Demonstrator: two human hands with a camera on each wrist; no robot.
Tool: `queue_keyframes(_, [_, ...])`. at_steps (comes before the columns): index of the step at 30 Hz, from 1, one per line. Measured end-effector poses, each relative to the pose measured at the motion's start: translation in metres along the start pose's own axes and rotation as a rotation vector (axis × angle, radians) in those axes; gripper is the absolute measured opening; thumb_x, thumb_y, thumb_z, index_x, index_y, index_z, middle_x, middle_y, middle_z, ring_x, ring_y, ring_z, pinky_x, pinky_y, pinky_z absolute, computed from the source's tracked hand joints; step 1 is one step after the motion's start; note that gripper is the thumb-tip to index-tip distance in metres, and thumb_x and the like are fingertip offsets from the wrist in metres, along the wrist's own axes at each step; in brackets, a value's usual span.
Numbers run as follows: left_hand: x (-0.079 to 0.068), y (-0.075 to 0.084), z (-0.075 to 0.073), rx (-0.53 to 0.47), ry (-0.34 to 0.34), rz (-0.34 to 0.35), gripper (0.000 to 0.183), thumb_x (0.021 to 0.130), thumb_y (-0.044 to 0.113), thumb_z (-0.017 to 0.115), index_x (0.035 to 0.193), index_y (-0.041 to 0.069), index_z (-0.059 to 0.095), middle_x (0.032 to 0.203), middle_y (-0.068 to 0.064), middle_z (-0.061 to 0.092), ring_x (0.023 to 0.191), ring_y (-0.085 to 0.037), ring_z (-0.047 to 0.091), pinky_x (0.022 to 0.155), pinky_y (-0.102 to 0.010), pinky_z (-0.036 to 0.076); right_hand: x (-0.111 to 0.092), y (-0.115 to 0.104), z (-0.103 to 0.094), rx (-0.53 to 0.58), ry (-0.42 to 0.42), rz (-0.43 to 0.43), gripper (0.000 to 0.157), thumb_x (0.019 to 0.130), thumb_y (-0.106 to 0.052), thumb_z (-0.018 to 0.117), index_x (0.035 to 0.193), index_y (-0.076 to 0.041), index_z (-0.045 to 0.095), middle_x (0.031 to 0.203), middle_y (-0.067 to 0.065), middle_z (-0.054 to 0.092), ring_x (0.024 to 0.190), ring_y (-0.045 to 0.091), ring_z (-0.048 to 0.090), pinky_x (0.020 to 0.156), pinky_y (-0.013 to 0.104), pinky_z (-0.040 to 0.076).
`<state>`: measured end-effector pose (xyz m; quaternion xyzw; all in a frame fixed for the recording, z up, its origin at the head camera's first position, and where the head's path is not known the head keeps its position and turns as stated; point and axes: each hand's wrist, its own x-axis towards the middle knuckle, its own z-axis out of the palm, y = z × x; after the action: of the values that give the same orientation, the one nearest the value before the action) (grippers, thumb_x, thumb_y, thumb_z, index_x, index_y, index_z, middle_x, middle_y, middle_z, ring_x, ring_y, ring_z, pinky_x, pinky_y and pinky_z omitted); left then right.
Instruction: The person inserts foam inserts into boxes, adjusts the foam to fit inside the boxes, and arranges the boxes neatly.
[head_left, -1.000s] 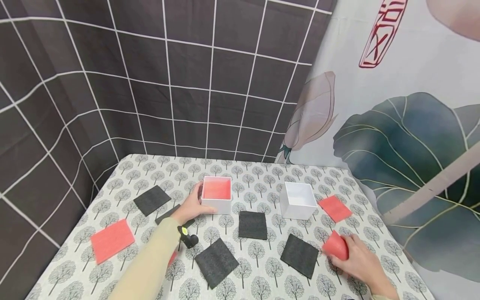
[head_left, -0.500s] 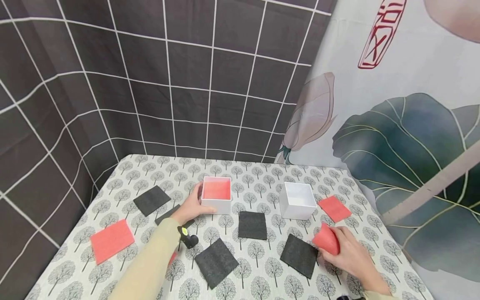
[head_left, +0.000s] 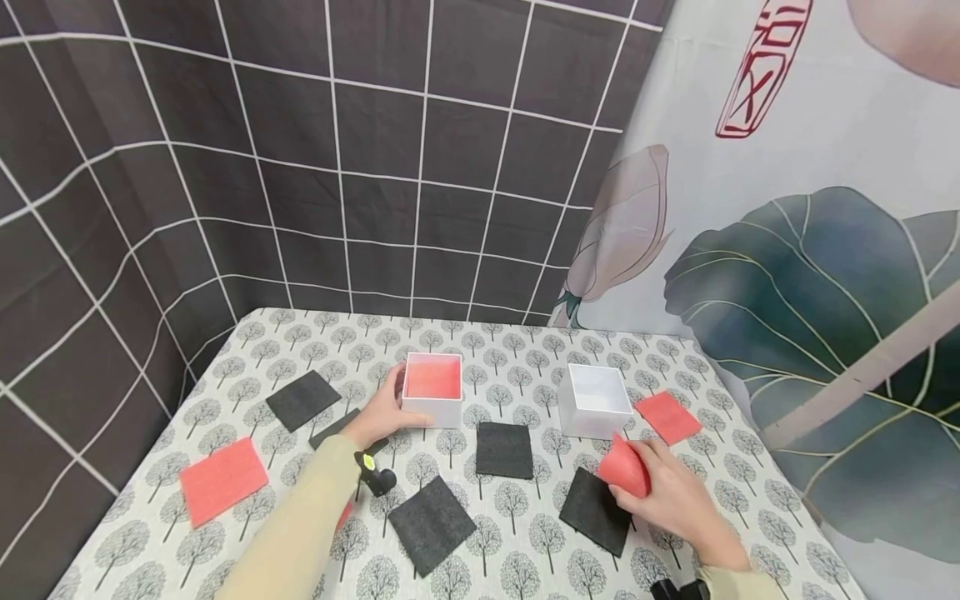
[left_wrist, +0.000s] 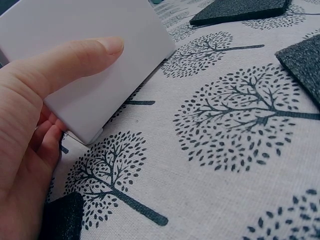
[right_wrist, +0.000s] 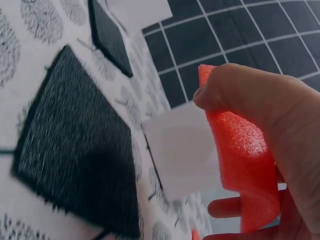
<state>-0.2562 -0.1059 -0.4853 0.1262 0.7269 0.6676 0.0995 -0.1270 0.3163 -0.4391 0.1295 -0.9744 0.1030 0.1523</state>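
My left hand (head_left: 382, 411) grips a white box (head_left: 442, 414) with red inside it, at the back centre. In the left wrist view the thumb (left_wrist: 82, 60) lies along the box's front wall, and the other fingers reach round its side. My right hand (head_left: 667, 492) pinches a bent red foam sheet (head_left: 624, 468), raised above a black foam square (head_left: 597, 510). In the right wrist view the thumb (right_wrist: 220, 90) presses one face of the red sheet (right_wrist: 242, 147). A second white box (head_left: 597, 417), open at the top, stands just beyond this hand.
Flat black foam squares (head_left: 505, 450) lie scattered over the tree-print tablecloth (head_left: 513, 546). One red square (head_left: 223, 482) is at the left, another red square (head_left: 669, 417) beside the second box. A black square (head_left: 330, 429) is partly under my left wrist. Dark gridded cloth (head_left: 375, 208) hangs behind.
My right hand has moved left and slightly away from me with the bent red foam sheet, from the right side to above the black square. My left hand stays on its box.
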Motion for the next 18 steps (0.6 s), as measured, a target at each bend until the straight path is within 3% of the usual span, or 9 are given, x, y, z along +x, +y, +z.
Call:
queue_keyframes(8, [0.001,0.000,0.000,0.003,0.002,-0.017,0.110,0.063,0.000,0.082,0.146,0.004,0.010,0.135,-0.021,0.037,0.111,-0.035,0.050,0.085,-0.037,0.051,0.018,-0.019,0.002,0.015,-0.041,-0.036,0.069,0.067,-0.043,0.076,0.121,-0.004,0.056,0.109,0.006,0.052,0.079,0.019,0.054,0.058,0.036,0.048])
queue_keyframes(18, [0.015,-0.022,-0.004,0.099,0.037,-0.030,0.117,0.056,0.014,0.089,0.146,0.012,0.014,0.127,-0.014,0.046,0.108,-0.029,0.050,0.090,-0.040,0.047,0.043,-0.041,0.007,0.087,-0.042,-0.125,0.075,0.067,-0.042,0.078,0.130,-0.011,0.052,0.111,0.002,0.051,0.075,0.016,0.052,0.056,0.030,0.046])
